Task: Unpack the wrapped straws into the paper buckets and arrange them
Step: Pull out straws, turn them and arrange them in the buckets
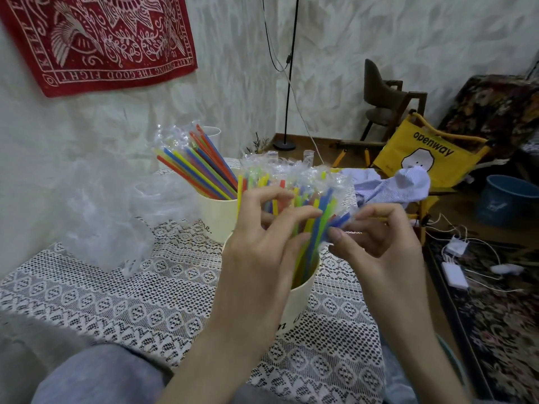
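Cream bucket [297, 298] on lace-covered desk [116, 293], wrapped straws [306, 217] standing inside.
Left hand [262, 246] spreads curled fingers against the straws; right hand [376, 231] pinches one wrapper. Second bucket [217, 217] stands behind.

A red wall hanging [99, 39], yellow folding chair [420, 158], blue bucket [507, 199].
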